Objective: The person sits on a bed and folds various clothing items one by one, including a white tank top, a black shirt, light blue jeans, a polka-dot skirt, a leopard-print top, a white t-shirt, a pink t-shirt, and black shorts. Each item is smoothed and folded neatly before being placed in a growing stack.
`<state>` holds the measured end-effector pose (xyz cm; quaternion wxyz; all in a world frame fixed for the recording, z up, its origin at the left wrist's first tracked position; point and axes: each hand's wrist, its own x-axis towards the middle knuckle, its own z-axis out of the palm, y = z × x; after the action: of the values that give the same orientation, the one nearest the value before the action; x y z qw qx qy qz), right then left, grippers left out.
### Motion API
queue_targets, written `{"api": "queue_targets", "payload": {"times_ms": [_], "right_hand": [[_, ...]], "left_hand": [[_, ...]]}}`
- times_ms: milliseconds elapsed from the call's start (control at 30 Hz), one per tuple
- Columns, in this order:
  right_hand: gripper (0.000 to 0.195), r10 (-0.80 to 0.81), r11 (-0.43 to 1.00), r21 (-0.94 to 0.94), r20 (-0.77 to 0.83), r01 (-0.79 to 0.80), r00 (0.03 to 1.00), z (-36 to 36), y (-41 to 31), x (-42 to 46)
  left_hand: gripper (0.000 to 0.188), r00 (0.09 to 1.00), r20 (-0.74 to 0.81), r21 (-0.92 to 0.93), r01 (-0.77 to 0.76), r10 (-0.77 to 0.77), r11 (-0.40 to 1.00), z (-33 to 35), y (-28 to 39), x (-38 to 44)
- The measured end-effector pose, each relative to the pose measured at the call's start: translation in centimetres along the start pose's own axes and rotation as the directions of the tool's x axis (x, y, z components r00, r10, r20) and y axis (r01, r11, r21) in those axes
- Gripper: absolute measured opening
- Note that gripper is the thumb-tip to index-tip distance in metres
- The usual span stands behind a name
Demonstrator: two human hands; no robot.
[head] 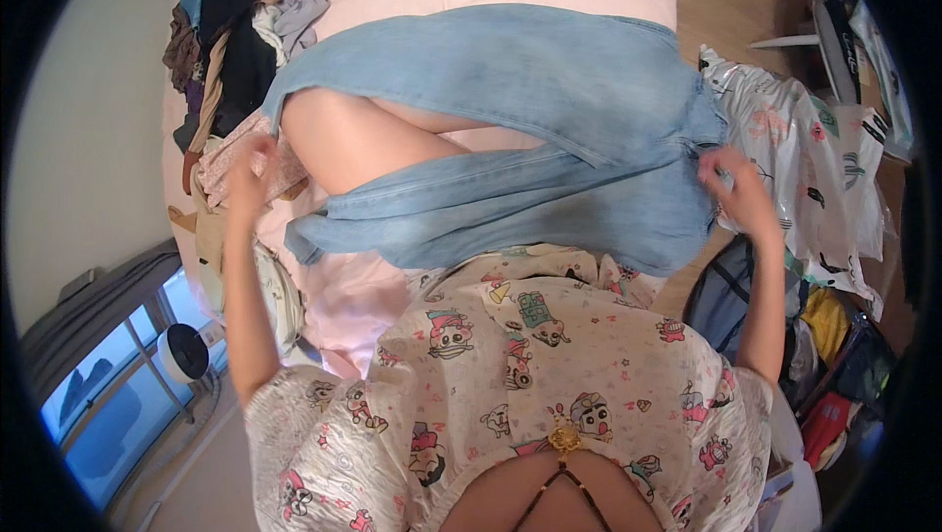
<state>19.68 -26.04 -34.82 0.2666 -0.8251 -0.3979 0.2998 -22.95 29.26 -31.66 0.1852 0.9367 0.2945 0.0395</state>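
Light-blue denim jeans (500, 68) lie spread across my bare legs and the pink bed sheet, with the waistband towards the right and the leg ends towards the left. My left hand (257, 167), slightly blurred, hovers by the leg ends above a small-patterned pink cloth (221, 167); it appears to hold nothing, its fingers apart. At the waistband, my right hand (725, 171) has its fingers bent against or just beside the denim edge. Whether they grip it is unclear. Folds hide part of the lower trouser leg.
A pile of mixed clothes (239, 61) covers the bed's far left. Printed plastic bags (802, 142) stand on the right, above a dark blue bag (725, 296) and more items. A white fan (184, 352) is at the lower left by the window.
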Motion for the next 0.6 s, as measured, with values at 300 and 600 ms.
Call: {"api": "queue_targets", "payload": {"times_ms": [300, 600], "right_hand": [[0.038, -0.132, 0.95, -0.28, 0.03, 0.135, 0.991, 7.2, -7.5, -8.5], [0.014, 0.059, 0.965, -0.22, -0.344, -0.142, 0.937, 3.9, -1.3, -12.9]], "left_hand": [[0.016, 0.911, 0.118, -0.348, 0.411, -0.396, 0.842, 3.3, -0.4, -10.3], [0.021, 0.877, -0.419, -0.046, 0.239, -0.235, 0.97, -4.3, 4.6, -3.3]]}}
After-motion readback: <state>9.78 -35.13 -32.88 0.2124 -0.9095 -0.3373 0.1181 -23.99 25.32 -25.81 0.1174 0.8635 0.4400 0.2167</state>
